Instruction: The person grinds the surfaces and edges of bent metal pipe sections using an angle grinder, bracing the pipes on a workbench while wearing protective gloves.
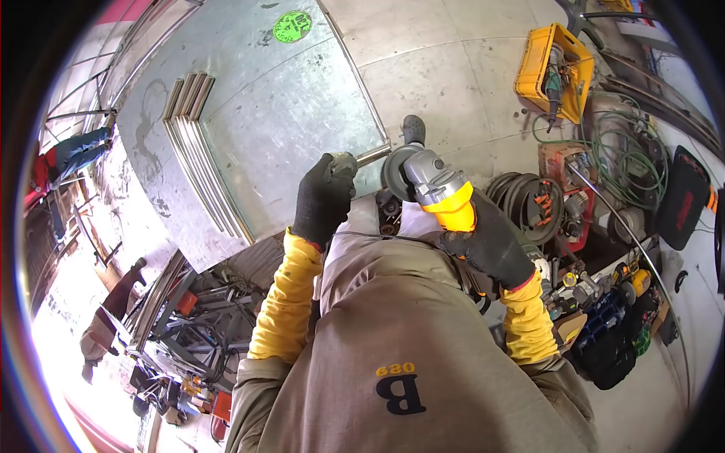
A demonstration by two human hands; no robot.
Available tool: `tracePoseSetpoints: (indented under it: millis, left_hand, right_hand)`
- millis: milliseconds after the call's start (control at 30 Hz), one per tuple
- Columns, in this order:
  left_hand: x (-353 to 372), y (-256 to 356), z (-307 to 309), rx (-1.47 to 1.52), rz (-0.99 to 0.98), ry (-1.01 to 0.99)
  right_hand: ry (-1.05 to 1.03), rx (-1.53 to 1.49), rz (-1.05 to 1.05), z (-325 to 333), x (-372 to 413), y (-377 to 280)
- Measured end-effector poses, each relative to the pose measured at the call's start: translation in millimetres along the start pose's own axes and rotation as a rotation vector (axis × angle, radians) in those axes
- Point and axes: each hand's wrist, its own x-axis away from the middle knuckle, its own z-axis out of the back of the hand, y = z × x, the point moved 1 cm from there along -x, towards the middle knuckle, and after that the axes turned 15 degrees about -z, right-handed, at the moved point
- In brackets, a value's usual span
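My left hand (326, 195), in a black glove, is closed around a short metal tube (372, 155) whose free end points right, over the edge of the metal table. In my right hand (495, 243), also gloved in black, is a yellow and grey angle grinder (445, 195). Its disc (396, 174) faces left, right by the tube's end. On the metal table (302, 98), long metal tubes (208, 177) lie side by side, with several shorter tubes (189, 97) at their far end.
A yellow crate (534, 75) with power tools stands on the floor at far right. Below it are coiled green hose (630, 170), thick coiled cable (521, 200) and piled tools (581, 291). Metal frames (189, 317) stand at lower left. Another person (72, 155) is at far left.
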Motion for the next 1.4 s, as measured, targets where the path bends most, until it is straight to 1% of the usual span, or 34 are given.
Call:
tracePoseSetpoints:
  millis: [100,167,267,333,400,433,467,500,533,600,667,733,800,833,900,933,1000,1033,1067,1100,1133,1200,1267,1367,1400]
  left_hand:
    - [0,3,0,0.012,0.05,0.004]
    - [1,1,-1,0.042,0.078,0.003]
    - [0,2,-1,0.057,0.117,-0.012]
    - [-1,8,2,0.039,0.136,-0.02]
    - [-8,17,4,-0.005,0.162,-0.074]
    - [-13,25,6,-0.002,0.16,-0.071]
    - [-17,32,9,0.051,0.283,-0.071]
    - [-18,35,10,0.104,0.406,-0.073]
    - [-15,30,8,0.106,0.406,-0.072]
    - [-7,15,6,0.16,0.256,-0.024]
    - [-3,8,6,0.129,0.23,-0.037]
    - [-7,15,4,0.104,0.197,-0.055]
    - [-9,25,5,0.232,0.39,-0.009]
    - [-10,24,8,0.229,0.392,-0.008]
    - [-15,21,12,0.201,0.395,-0.106]
    - [-23,31,17,0.201,0.395,-0.105]
    - [-37,49,26,0.394,0.734,-0.098]
    - [-38,44,30,0.394,0.737,-0.097]
    - [-38,34,35,0.459,0.754,-0.13]
    - [-39,33,39,0.525,0.771,-0.161]
    - [-39,39,40,0.505,0.849,-0.111]
    - [-38,40,42,0.501,0.857,-0.107]
    - [-38,40,41,0.498,0.858,-0.102]
    - [-35,37,39,0.506,0.879,-0.095]
    - [-34,39,36,0.468,0.848,-0.095]
  right_hand:
    - [0.038,0.007,-0.007,1,0,-1]
    - [-0.065,-0.104,-0.088,4,-4,-15]
    - [-0.052,-0.08,-0.103,2,-11,-15]
    - [-0.06,-0.066,-0.08,2,-10,-15]
    - [-0.063,-0.053,-0.057,2,-5,-9]
    - [-0.001,0.016,-0.022,1,-2,-1]
    - [0.059,0.085,0.012,0,0,3]
    - [0.059,0.087,0.012,-1,1,2]
    - [0.06,0.06,0.033,-1,2,2]
    - [0.056,0.034,0.056,-1,1,3]
    - [0.003,0.032,-0.064,1,-2,10]
    - [-0.004,-0.018,-0.028,1,-8,0]
    - [-0.019,-0.067,0.009,1,-11,-3]
    - [-0.017,-0.052,0.0,1,-13,-3]
    - [-0.016,-0.038,-0.01,0,-12,-4]
    - [-0.028,0.009,-0.045,0,-9,-8]
    - [-0.043,0.056,-0.079,-1,-3,-7]
    - [-0.005,0.064,-0.014,-1,0,-5]
    - [0.033,0.072,0.049,-2,3,-3]
    - [0.029,0.073,0.046,-3,5,-4]
    - [0.045,0.056,0.008,-3,6,-6]
    - [0.065,0.034,-0.031,-4,8,-8]
    - [0.07,-0.01,0.014,-3,4,-10]
    - [0.04,0.018,0.01,-3,-3,-9]
    - [0.038,0.018,0.013,-4,-4,-11]
